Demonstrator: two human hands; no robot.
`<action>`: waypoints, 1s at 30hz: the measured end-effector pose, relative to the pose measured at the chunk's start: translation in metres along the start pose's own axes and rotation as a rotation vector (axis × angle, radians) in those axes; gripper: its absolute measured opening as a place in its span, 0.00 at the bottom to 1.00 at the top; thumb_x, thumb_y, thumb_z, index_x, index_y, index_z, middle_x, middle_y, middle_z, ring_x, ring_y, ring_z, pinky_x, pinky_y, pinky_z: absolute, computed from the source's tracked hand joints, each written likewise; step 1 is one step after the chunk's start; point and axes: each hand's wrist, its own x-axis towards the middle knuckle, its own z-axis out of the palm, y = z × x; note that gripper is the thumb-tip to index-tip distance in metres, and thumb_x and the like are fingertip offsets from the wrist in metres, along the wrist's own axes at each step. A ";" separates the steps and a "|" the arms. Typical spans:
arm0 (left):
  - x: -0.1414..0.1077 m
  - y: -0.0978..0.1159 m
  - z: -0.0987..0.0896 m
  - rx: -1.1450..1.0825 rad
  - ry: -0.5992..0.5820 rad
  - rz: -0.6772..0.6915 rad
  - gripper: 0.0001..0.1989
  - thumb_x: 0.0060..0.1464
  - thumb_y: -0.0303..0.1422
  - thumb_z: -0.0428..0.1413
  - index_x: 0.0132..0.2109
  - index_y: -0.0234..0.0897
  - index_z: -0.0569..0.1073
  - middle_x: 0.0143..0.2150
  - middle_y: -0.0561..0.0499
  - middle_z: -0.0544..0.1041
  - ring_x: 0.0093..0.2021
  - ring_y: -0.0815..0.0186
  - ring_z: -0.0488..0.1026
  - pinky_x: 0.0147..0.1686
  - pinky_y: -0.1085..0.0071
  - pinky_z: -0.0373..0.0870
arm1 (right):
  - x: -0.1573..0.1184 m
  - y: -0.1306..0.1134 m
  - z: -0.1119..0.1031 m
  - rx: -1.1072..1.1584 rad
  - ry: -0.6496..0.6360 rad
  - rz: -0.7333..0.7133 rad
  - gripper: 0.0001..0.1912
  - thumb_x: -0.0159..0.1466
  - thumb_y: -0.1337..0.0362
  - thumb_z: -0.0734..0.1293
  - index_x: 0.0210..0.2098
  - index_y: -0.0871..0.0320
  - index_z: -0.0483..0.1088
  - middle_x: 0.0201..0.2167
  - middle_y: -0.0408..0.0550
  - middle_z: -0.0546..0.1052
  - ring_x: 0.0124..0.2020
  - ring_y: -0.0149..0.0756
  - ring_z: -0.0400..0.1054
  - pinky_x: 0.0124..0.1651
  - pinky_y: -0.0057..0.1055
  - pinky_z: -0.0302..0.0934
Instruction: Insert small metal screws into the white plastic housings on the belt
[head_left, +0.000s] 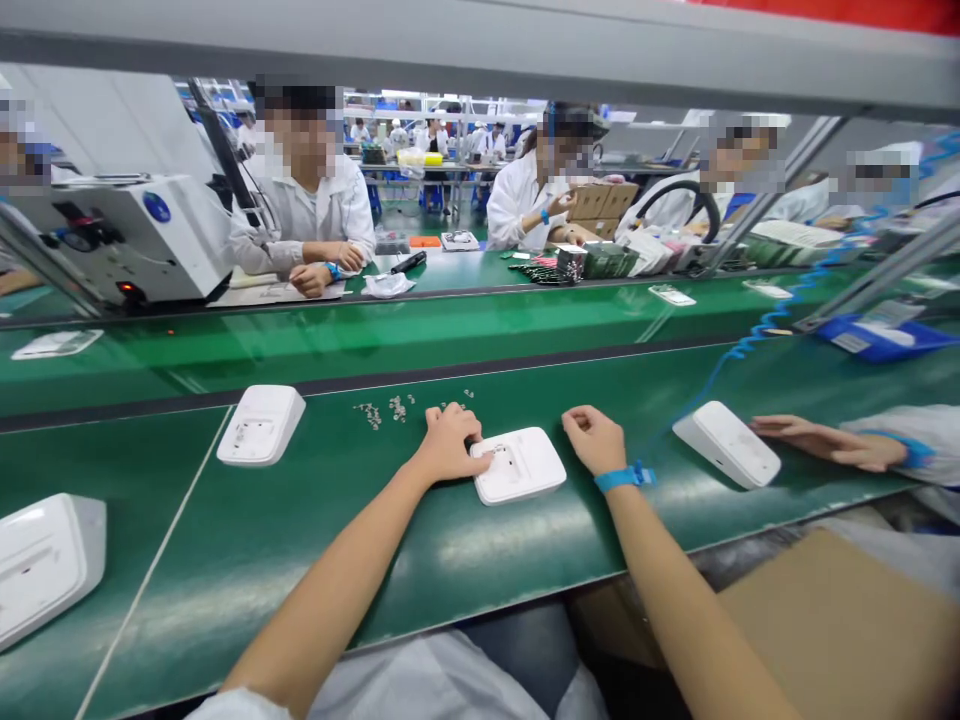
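A white plastic device housing (536,462) with a recessed panel lies flat on the green bench in front of me. My left hand (450,447) is at its left end, thumb resting on the recess and fingers bent past the far left corner, closed on it. To the right of the housing, apart from it, my right hand (596,440) is curled closed above the bench; whether anything is inside is hidden. A blue wrist strap (624,478) is around my right wrist. Small clear pieces (400,408) lie scattered beyond my left hand.
Similar white housings stand at left (259,428), far left (45,570) and right (724,447), the last beside a co-worker's hand (825,440). A blue coiled cord (780,315) hangs at right. Beyond the bench runs a green conveyor (420,325), with co-workers behind it.
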 end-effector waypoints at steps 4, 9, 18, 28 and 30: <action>-0.001 0.013 -0.001 0.117 -0.024 -0.086 0.14 0.47 0.41 0.61 0.26 0.36 0.67 0.31 0.50 0.74 0.40 0.61 0.64 0.41 0.59 0.49 | -0.006 -0.008 0.002 -0.036 -0.039 -0.012 0.14 0.56 0.52 0.63 0.29 0.55 0.72 0.24 0.47 0.76 0.26 0.38 0.69 0.34 0.35 0.60; -0.005 0.032 -0.001 0.362 -0.035 -0.026 0.12 0.53 0.38 0.55 0.27 0.35 0.72 0.34 0.45 0.75 0.41 0.57 0.65 0.40 0.56 0.50 | -0.006 -0.013 0.000 -0.038 -0.074 -0.026 0.13 0.55 0.52 0.63 0.28 0.55 0.72 0.24 0.47 0.76 0.26 0.38 0.68 0.34 0.35 0.59; -0.013 0.045 -0.002 0.488 -0.039 -0.076 0.12 0.57 0.35 0.52 0.30 0.34 0.75 0.35 0.43 0.75 0.41 0.57 0.66 0.40 0.55 0.52 | -0.011 -0.019 -0.003 -0.035 -0.067 -0.045 0.14 0.55 0.52 0.61 0.28 0.54 0.71 0.24 0.46 0.76 0.27 0.39 0.69 0.33 0.34 0.59; -0.123 0.030 -0.046 0.597 0.104 -0.440 0.12 0.58 0.35 0.53 0.29 0.35 0.73 0.36 0.48 0.74 0.42 0.61 0.67 0.41 0.58 0.50 | -0.011 -0.003 -0.003 -0.057 -0.149 -0.035 0.14 0.51 0.49 0.64 0.28 0.51 0.72 0.26 0.50 0.77 0.28 0.45 0.70 0.32 0.39 0.59; -0.166 0.018 -0.066 0.653 0.164 -0.584 0.11 0.57 0.35 0.54 0.28 0.36 0.73 0.35 0.50 0.74 0.42 0.62 0.68 0.42 0.59 0.50 | -0.002 0.012 0.007 -0.050 -0.185 -0.068 0.15 0.51 0.46 0.65 0.27 0.50 0.72 0.26 0.53 0.76 0.25 0.46 0.69 0.30 0.42 0.56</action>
